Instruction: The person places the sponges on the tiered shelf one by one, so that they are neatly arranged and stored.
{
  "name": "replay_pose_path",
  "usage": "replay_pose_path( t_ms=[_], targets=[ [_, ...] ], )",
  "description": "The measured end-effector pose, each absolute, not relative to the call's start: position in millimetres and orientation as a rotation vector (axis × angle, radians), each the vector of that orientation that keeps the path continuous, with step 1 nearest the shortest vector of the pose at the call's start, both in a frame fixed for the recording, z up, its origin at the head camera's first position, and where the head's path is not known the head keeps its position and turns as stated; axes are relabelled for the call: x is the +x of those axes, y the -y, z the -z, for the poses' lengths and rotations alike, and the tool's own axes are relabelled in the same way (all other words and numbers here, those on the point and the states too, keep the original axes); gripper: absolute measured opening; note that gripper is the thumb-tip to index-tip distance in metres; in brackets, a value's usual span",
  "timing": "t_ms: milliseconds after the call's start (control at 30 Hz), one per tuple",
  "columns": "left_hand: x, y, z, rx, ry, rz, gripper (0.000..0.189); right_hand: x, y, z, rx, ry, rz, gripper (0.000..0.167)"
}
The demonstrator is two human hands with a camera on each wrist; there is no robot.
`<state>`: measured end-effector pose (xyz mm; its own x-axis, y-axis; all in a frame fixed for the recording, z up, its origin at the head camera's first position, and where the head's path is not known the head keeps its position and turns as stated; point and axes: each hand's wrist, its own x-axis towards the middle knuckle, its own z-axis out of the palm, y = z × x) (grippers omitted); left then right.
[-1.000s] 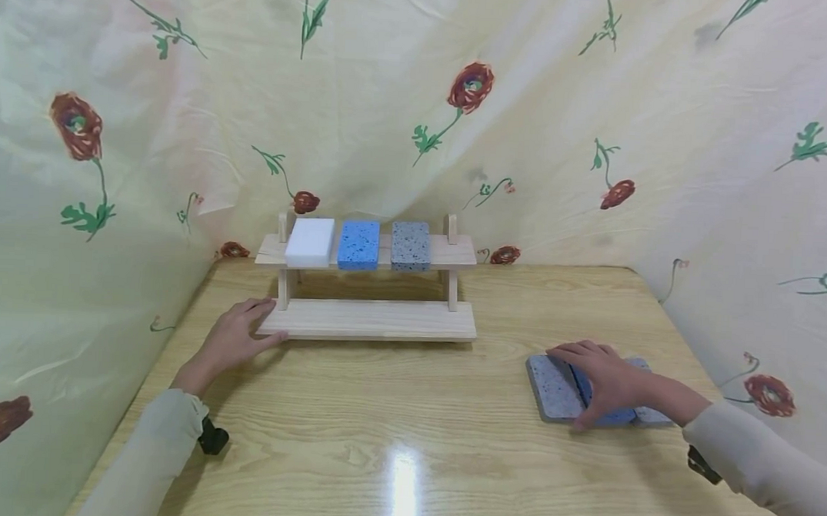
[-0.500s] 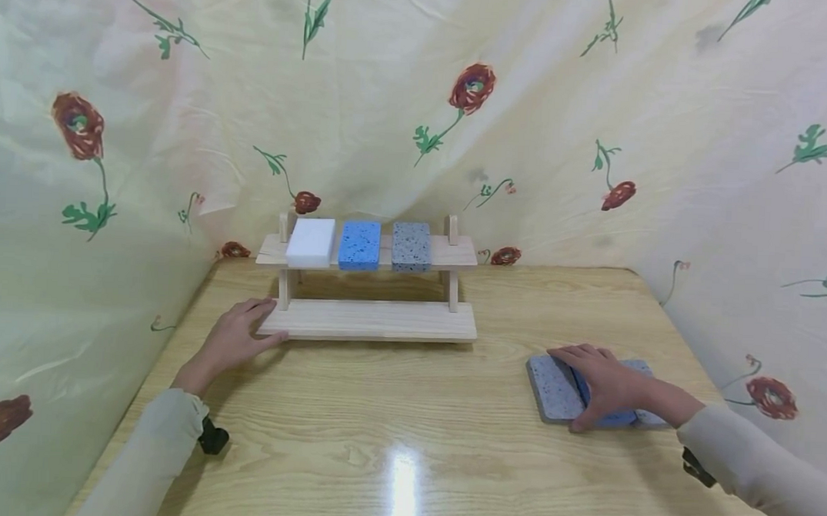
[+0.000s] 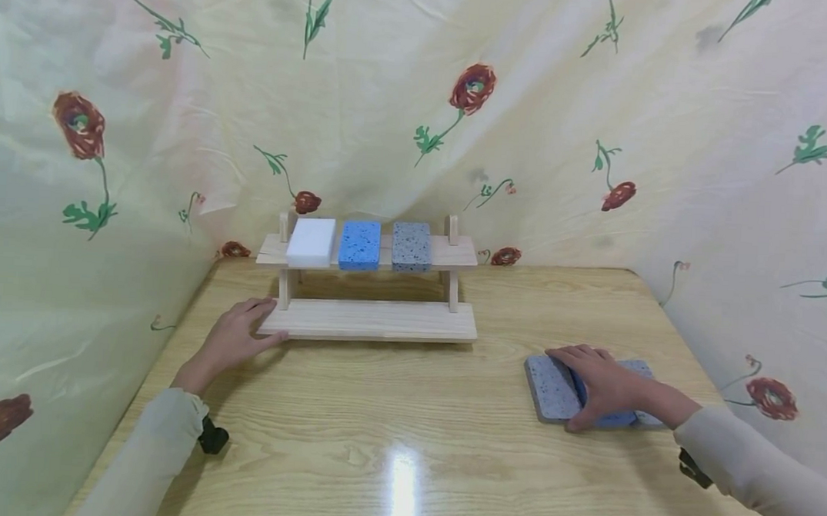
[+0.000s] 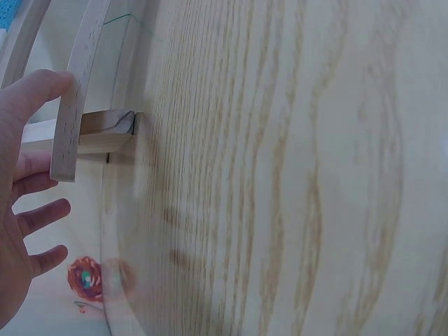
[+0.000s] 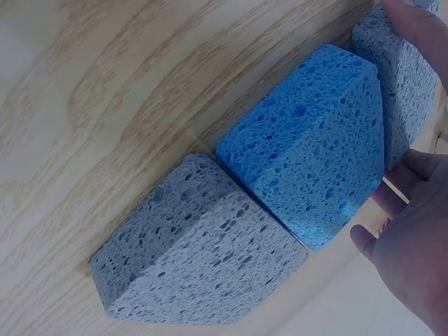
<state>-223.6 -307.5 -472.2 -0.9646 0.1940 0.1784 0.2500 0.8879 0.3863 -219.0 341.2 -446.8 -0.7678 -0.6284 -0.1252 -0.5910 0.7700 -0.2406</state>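
Note:
My left hand (image 3: 237, 336) grips the left end of a two-tier wooden shelf (image 3: 376, 320), thumb on the front edge of the lower board and fingers around its left end. Off to the right, three sponges lie in a row on the table. My right hand (image 3: 605, 388) spans the leftmost grey sponge (image 3: 548, 385), thumb at its near edge, fingertips at its far edge. In the right wrist view that grey sponge (image 5: 409, 84) sits between thumb and fingers, beside a blue sponge (image 5: 308, 140) and another grey sponge (image 5: 210, 255). The palm covers part of the blue one from above.
On the upper shelf board stand a white block (image 3: 311, 242), a blue sponge (image 3: 359, 245) and a grey sponge (image 3: 411, 246), side by side. A flowered cloth (image 3: 365, 94) hangs behind and at both sides of the wooden table (image 3: 351, 425).
My right hand has settled onto the leftmost grey sponge of the row, its thumb closing in at the near edge, and the sponge has shifted slightly left. My left hand stays put.

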Motion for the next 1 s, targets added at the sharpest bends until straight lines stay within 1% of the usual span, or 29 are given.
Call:
replay_pose_path(
  t_ms=[400, 667, 1000],
  targets=[
    [-224.8, 308.0, 474.7, -0.36, 2.895, 0.633, 0.075, -222.9, -335.1, 447.8, -1.005, -2.777, 0.32, 0.114],
    [-225.5, 308.0, 475.6, -0.35, 2.897, 0.629, 0.076, -224.9, -327.7, 446.8, -0.981, -2.78, 0.344, 0.113],
    [-225.5, 308.5, 474.5, -0.334, 2.913, 0.637, 0.077, -229.8, -318.2, 444.0, -1.041, -2.795, 0.348, 0.112]
  ],
)
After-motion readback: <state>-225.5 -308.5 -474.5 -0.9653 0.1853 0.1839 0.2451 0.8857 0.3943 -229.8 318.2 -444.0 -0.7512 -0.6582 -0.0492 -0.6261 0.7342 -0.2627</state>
